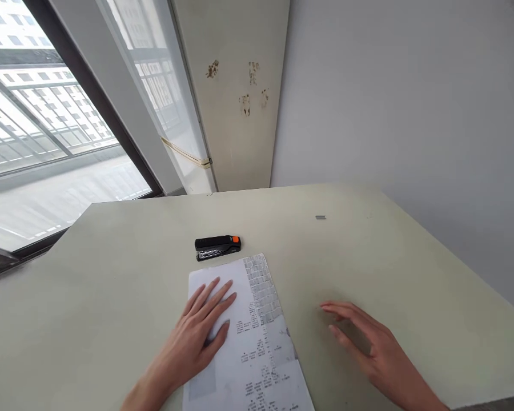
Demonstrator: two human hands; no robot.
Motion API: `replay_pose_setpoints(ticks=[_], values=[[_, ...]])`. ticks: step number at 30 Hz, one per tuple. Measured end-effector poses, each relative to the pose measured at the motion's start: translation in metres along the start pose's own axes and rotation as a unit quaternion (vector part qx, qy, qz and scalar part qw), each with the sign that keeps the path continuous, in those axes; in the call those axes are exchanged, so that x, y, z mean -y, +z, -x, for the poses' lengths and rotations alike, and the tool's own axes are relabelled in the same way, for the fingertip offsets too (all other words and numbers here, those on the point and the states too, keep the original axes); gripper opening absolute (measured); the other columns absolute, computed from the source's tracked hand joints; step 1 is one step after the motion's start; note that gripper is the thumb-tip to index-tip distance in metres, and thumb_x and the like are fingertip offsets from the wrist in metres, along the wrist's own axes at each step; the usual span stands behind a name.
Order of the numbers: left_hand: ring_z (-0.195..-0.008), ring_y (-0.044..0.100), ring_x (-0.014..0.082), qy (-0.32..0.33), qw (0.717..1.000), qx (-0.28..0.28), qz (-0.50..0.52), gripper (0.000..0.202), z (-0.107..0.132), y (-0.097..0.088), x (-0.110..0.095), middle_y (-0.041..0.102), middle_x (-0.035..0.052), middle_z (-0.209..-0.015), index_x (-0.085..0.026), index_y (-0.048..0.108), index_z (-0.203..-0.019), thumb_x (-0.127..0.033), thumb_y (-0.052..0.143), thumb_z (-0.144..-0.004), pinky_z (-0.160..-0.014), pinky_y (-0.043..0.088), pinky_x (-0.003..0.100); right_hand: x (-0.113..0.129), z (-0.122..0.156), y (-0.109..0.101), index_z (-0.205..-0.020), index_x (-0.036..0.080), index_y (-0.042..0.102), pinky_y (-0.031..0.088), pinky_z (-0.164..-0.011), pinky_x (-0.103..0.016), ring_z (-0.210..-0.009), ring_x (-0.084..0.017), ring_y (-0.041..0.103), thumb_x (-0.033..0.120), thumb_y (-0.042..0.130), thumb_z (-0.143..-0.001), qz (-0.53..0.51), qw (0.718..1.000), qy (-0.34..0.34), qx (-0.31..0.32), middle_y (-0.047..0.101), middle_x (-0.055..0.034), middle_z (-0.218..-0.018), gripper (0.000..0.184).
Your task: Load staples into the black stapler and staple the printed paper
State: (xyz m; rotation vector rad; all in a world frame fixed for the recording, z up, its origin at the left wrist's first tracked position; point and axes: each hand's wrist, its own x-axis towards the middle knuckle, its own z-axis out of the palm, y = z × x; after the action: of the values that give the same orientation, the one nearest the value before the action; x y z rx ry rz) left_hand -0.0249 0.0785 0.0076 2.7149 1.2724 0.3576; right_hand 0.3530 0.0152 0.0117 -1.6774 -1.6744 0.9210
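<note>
Printed paper sheets (235, 365) lie on the table near its front edge, with text and a strip of small grey pictures along the right side. My left hand (203, 328) rests flat on them, fingers spread. To the right of the sheets, my right hand (360, 339) hovers over or rests lightly on the table, thumb and fingers apart, holding nothing. Just beyond the top edge of the paper lies a black stapler (217, 247) with an orange patch at its right end. Neither hand touches it.
A small strip of staples (320, 217) lies toward the back right of the pale table (111, 297). Behind the table stand a refrigerator (235, 114) with rust-brown marks and a grey wall (389, 114). A window (47, 125) is at the left.
</note>
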Motion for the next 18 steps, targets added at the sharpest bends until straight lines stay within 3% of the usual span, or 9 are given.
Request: replay_pose_setpoints(ticks=[4, 8, 13, 18], values=[[-0.156, 0.032, 0.0341, -0.012, 1.0, -0.02, -0.018, 0.064, 0.026, -0.005, 0.014, 0.036, 0.0019, -0.169, -0.032, 0.038, -0.162, -0.044, 0.059, -0.103, -0.123, 0.037, 0.06, 0.027, -0.037, 0.009, -0.13, 0.034, 0.068, 0.061, -0.056, -0.024, -0.113, -0.023, 0.071, 0.046, 0.051, -0.106, 0.025, 0.996, -0.068, 0.052, 0.067, -0.0062, -0.14, 0.032], [-0.156, 0.033, 0.0332, -0.031, 0.999, -0.023, -0.009, 0.058, 0.045, -0.008, 0.023, 0.037, 0.0006, -0.168, -0.033, 0.042, -0.16, -0.041, 0.057, -0.104, -0.123, 0.038, 0.06, 0.062, -0.071, 0.025, -0.134, 0.034, 0.063, 0.064, -0.067, -0.028, -0.114, -0.022, 0.069, 0.038, 0.047, -0.108, 0.036, 0.981, -0.162, 0.098, 0.067, -0.0062, -0.138, 0.031], [-0.156, 0.033, 0.0329, -0.07, 0.996, -0.062, -0.001, 0.052, 0.053, -0.008, 0.025, 0.043, 0.0004, -0.165, -0.034, 0.045, -0.157, -0.039, 0.054, -0.106, -0.121, 0.042, 0.059, 0.095, -0.117, 0.054, -0.135, 0.031, 0.059, 0.058, -0.103, -0.044, -0.121, -0.023, 0.066, 0.027, 0.05, -0.106, 0.072, 0.952, -0.288, 0.07, 0.069, -0.0052, -0.132, 0.03], [-0.153, 0.039, 0.0353, -0.122, 0.987, -0.109, 0.002, 0.072, 0.053, -0.004, 0.023, 0.046, 0.0068, -0.164, -0.031, 0.036, -0.162, -0.049, 0.065, -0.099, -0.118, 0.046, 0.057, 0.102, -0.164, 0.095, -0.143, 0.029, 0.054, 0.048, -0.114, -0.051, -0.132, -0.027, 0.058, 0.021, 0.055, -0.102, 0.122, 0.935, -0.333, 0.027, 0.061, -0.0077, -0.144, 0.042]])
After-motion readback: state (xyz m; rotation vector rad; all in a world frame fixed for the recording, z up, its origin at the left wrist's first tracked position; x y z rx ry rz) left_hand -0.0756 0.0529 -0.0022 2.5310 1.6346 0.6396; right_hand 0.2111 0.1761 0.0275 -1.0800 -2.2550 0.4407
